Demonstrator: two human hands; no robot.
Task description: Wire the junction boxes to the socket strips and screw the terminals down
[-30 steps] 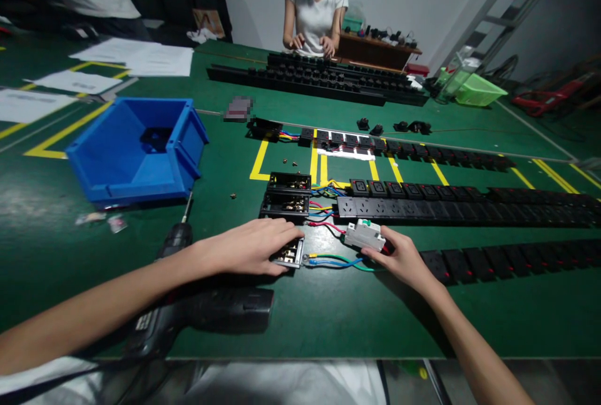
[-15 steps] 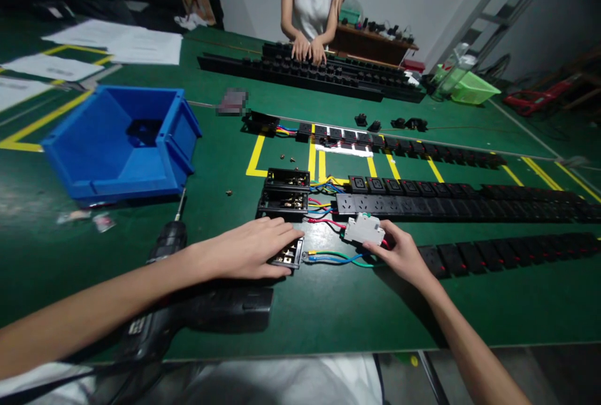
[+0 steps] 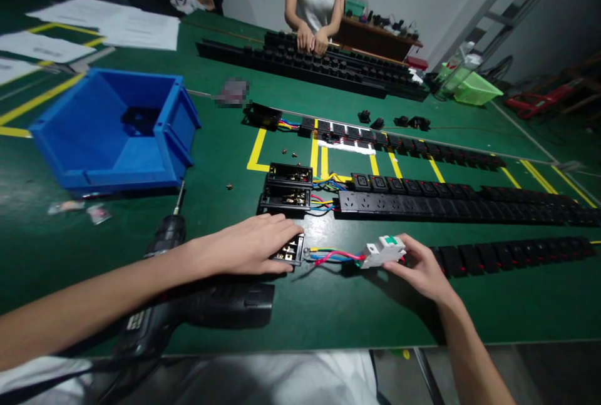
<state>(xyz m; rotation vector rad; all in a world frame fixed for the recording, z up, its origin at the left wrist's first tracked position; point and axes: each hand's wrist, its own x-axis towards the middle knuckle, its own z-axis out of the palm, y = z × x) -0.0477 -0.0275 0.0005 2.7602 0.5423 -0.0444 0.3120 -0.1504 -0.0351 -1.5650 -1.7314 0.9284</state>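
Head view: the right hand (image 3: 425,272) pinches the white switch (image 3: 382,251) between its fingers (image 3: 413,244); the left hand (image 3: 251,243) clasps the black box (image 3: 293,250); wires (image 3: 338,256) are best kept slack.

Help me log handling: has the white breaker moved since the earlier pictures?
Yes: the white breaker has moved rightward and toward the camera, judged against the resting three-slot socket strip.

Workshop with drill (image 3: 197,306), socket strips (image 3: 498,256)
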